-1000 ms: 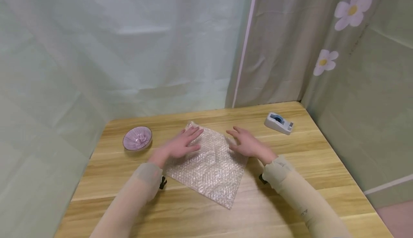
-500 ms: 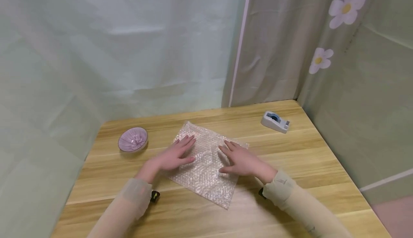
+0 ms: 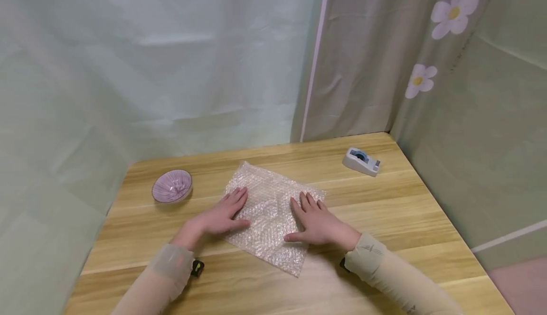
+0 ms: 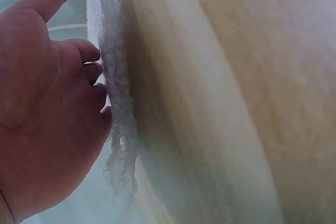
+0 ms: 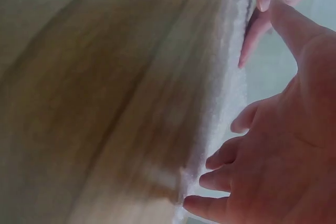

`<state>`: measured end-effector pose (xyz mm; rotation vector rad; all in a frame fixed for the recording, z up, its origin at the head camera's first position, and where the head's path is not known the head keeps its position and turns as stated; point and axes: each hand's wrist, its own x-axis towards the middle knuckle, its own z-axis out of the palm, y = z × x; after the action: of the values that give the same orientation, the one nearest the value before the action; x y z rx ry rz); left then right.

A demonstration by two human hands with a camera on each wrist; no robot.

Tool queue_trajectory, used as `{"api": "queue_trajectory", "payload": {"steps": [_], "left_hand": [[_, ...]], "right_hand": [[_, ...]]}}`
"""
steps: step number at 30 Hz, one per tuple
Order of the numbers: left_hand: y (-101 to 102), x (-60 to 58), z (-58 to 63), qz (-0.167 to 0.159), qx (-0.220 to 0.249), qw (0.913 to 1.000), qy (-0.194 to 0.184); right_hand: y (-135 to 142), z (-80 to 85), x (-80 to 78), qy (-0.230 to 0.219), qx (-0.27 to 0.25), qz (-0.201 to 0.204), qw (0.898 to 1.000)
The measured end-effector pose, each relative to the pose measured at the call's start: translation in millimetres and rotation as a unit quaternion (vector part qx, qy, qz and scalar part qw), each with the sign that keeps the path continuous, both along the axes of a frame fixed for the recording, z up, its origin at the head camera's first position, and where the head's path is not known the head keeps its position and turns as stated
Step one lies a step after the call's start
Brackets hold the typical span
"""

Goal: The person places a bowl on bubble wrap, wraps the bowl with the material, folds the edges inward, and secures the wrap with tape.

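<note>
A clear sheet of bubble wrap (image 3: 267, 206) lies flat on the wooden table, turned so one corner points toward the person. On its left side my left hand (image 3: 223, 214) rests with fingers spread and straight. My right hand (image 3: 318, 225) lies over the right side, fingers spread, thumb pointing left. In the left wrist view, the left fingertips meet the edge-on bubble wrap (image 4: 118, 77). The right wrist view has the fingertips of the right hand (image 5: 294, 145) right at the sheet's surface, with the other hand beyond.
A purple striped bowl (image 3: 172, 186) stands at the back left of the table (image 3: 410, 229). Toward the back right sits a grey tape dispenser (image 3: 361, 162) with a blue core. Curtains hang behind the table and along its sides.
Both hands have slid toward the person and lowered onto the bubble wrap, uncovering its far part. The whole head view has shifted slightly.
</note>
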<state>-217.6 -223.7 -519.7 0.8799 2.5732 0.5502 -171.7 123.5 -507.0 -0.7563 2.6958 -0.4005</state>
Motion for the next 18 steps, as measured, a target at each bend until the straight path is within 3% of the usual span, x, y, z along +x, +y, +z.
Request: {"api": "queue_trajectory", "payload": {"steps": [9, 18], "left_hand": [[-4.7, 2.0, -2.2, -0.009, 0.005, 0.9999, 0.006], [-10.6, -1.4, -6.9, -0.012, 0.045, 0.9989, -0.009]], "right_hand": [[2.3, -7.1, 2.4, -0.006, 0.024, 0.018, 1.0], [6.0, -9.4, -5.1, -0.018, 0.039, 0.015, 0.999]]}}
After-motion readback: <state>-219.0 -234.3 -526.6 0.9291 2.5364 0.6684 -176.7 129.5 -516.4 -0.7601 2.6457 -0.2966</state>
